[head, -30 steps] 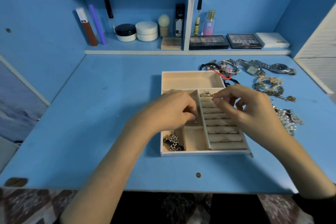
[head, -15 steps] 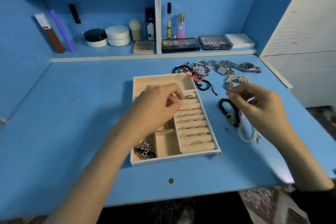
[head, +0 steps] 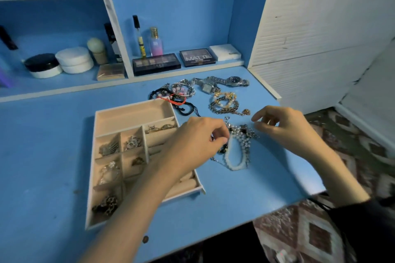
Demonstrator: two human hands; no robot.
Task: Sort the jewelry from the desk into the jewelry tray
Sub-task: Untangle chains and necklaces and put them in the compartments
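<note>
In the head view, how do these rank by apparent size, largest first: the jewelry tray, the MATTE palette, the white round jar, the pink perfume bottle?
1. jewelry tray
2. white round jar and MATTE palette: these look alike, so I do not rank them.
3. pink perfume bottle

The tray lies nearer the camera, but its lead is plain.

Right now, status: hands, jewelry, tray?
Left hand pinching at the pearl bracelet pile; right hand open, empty beside it. Jewelry tray part filled. Watches, bracelets unsorted on the desk.
</note>
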